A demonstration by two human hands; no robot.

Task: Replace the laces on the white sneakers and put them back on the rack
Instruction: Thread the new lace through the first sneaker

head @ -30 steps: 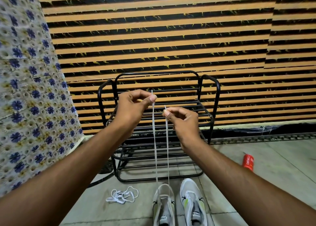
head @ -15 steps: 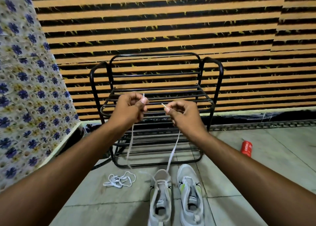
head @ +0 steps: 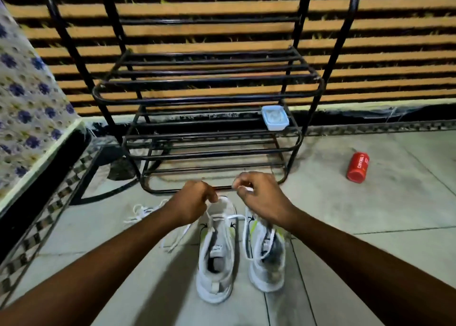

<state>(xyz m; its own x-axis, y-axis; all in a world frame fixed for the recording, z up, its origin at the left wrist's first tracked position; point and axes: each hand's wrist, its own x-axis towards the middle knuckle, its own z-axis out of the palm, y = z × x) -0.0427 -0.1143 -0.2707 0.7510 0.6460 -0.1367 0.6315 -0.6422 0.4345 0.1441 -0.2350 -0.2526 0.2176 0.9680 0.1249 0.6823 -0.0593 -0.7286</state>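
Two white sneakers stand side by side on the floor tiles, toes toward the black metal rack [head: 197, 96]. The left sneaker [head: 217, 256] has a white lace [head: 232, 217] threaded through its front eyelets. My left hand [head: 192, 202] pinches one end of that lace just above the toe. My right hand [head: 259, 197] pinches the other end above the right sneaker [head: 266, 259]. A loose white lace [head: 143, 212] lies on the floor left of the shoes, partly hidden by my left forearm.
A small pale blue lidded box [head: 274, 117] sits on the rack's middle shelf at right. A red can [head: 357, 168] lies on the floor to the right. A flower-patterned cloth [head: 27, 118] covers a raised edge at left. A striped wall stands behind.
Both hands have dropped from chest height in front of the rack to just above the sneakers' toes, still holding the lace ends. The lace now hangs slack, and the view tilted down.
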